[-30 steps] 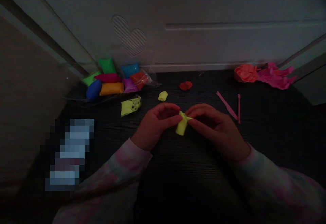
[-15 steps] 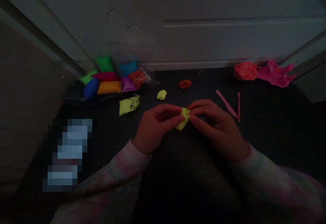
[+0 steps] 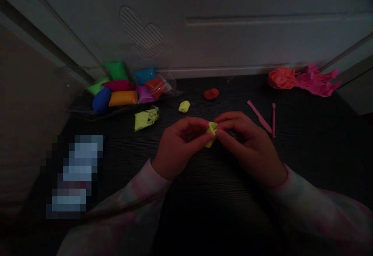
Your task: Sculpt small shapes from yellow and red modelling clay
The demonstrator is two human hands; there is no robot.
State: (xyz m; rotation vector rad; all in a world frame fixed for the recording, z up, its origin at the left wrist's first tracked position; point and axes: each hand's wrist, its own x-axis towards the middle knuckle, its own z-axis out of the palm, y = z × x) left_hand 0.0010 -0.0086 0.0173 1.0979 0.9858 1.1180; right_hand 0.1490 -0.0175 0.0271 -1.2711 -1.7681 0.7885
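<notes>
A piece of yellow modelling clay (image 3: pixel 210 142), thin and folded at its top, is held up between both hands. My left hand (image 3: pixel 181 143) pinches its left side with thumb and fingertips. My right hand (image 3: pixel 247 143) grips the right side, thumb and fingers closed against the fold. Fingertips cover part of the clay. Beyond the hands lie a small yellow clay lump (image 3: pixel 184 107) and a flattened red clay lump (image 3: pixel 211 93). Left of these rests an opened yellow clay packet (image 3: pixel 145 119).
Several coloured clay packets (image 3: pixel 122 98) sit in a clear plastic tray at the back left. Two pink modelling tools (image 3: pixel 273 120) lie to the right. Orange and pink crumpled pieces (image 3: pixel 282 78) stand by the pale panel (image 3: pixel 233 46). A blurred-out phone-like object (image 3: pixel 78 170) is at the left.
The left fingers have shifted slightly right over the yellow clay, covering more of it. Both hands keep their pinch. The view has tilted a little.
</notes>
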